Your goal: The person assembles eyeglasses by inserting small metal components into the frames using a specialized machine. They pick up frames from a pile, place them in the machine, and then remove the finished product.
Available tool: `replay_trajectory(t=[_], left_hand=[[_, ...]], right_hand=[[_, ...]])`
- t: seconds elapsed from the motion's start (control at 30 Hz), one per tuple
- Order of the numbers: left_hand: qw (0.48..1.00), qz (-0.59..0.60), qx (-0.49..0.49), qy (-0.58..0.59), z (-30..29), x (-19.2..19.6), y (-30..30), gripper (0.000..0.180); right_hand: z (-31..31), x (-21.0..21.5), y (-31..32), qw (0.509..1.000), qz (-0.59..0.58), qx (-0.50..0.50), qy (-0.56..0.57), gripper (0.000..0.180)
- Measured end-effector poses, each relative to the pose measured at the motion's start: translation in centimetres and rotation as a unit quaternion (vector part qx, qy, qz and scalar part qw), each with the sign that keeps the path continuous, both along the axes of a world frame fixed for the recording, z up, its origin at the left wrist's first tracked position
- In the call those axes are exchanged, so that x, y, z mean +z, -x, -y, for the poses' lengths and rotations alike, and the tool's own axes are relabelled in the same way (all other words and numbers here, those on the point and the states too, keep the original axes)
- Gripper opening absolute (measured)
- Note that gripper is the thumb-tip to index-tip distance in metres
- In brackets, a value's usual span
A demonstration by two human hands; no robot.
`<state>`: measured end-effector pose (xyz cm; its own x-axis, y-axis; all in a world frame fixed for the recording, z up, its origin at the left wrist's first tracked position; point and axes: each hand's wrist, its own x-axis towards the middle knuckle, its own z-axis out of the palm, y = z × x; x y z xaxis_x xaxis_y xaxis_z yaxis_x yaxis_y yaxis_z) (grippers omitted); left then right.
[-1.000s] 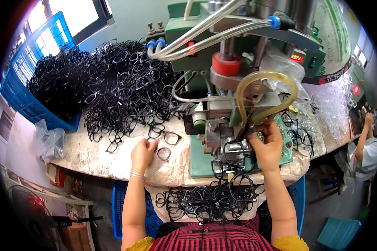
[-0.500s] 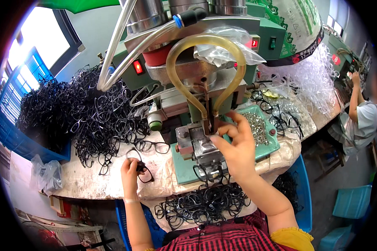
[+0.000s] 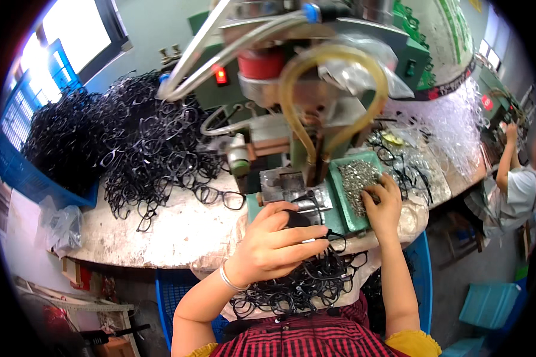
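My left hand is at the front of the press's metal fixture, fingers closed around a black eyeglass frame. The frame reaches over the fixture's front, and my fingers cover part of it. A dark patch shows at my fingertips; I cannot tell what it is. My right hand dips into a green tray of small shiny metal parts. Its thumb and fingertips are drawn together among the parts, and whatever they pinch is hidden. Below my left hand, a pile of black eyeglass frames lies on my lap.
A big heap of black frames spills from a blue crate at left. The press with its yellowish hose stands ahead. Clear plastic frames lie at far right, where another person works. Blue bins flank my legs.
My left hand has brought the eyeglass frame right, from the bench to the fixture. My right hand has left the press for the parts tray. The view has shifted.
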<state>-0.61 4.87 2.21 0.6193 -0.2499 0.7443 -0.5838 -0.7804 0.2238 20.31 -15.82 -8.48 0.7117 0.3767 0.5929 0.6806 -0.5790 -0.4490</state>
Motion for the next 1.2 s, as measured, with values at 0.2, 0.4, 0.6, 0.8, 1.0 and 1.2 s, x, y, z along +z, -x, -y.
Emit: replay_trajectory(t=[0.2, 0.4, 0.6, 0.8, 1.0, 1.2], left_hand=[[0.998, 0.018, 0.046, 0.028, 0.6, -1.7, 0.9, 0.028], [0.937, -0.208, 0.231, 0.158, 6.2, -10.6, 8.0, 0.067], [0.777, -0.609, 0.100, 0.120, -2.4, -2.7, 15.2, 0.052], [0.849, -0.318, 0.412, -0.092, -9.6, -2.6, 8.5, 0.034], [0.802, -0.192, 0.551, -0.123, -15.8, -15.1, 3.7, 0.024], [0.846, -0.166, 0.506, 0.016, -15.3, -13.2, 10.0, 0.015]], right_hand=[[-3.1, 1.6, 0.3, 0.990, 0.072, 0.115, 0.039, 0.010], [-0.4, -0.5, 0.0, 0.987, -0.092, 0.043, -0.122, 0.010], [2.2, -3.2, -0.8, 0.875, -0.296, 0.058, -0.379, 0.011], [-3.3, -0.7, -0.5, 0.905, -0.249, 0.126, -0.320, 0.012], [-2.2, 0.6, 1.9, 0.978, -0.128, 0.037, -0.158, 0.014], [5.6, -0.3, 3.6, 0.975, -0.157, -0.002, -0.160, 0.013]])
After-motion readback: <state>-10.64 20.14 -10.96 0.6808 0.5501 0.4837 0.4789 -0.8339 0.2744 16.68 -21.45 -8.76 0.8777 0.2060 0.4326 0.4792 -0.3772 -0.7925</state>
